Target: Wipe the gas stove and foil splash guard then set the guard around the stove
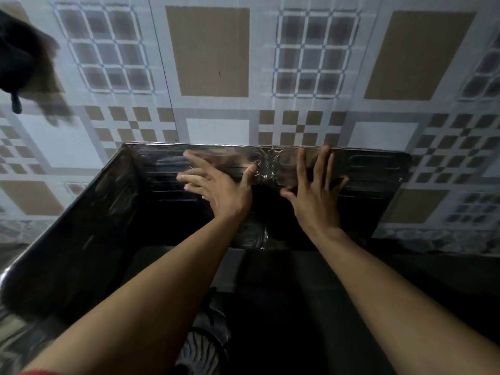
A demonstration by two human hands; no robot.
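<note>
Head view, looking forward and down. A foil splash guard [373, 169] stands upright against a patterned tiled wall [211, 50]. Two panels of the guard show: a far panel lying along the wall and a left panel [81, 234] angled toward the viewer; no right panel can be made out. The guard's top edge runs level below the checkered tile band, and its right edge ends with bare wall beside it. Two bare hands reach to the far panel. The left hand [216, 185] is spread open, fingers blurred, at or just before the foil; contact cannot be told. The right hand [316, 190] is open with fingers splayed, its fingertips [324, 151] at the panel's top edge, gripping nothing. The two hands are near each other, either side of a crumpled vertical seam [267, 166] in the foil. Below the forearms lies the dark gas stove [284, 293], mostly in shadow; one ribbed round burner [200, 345] shows between the arms. A dark blurred object [16, 58] hangs at the upper left, well apart from the guard.
</note>
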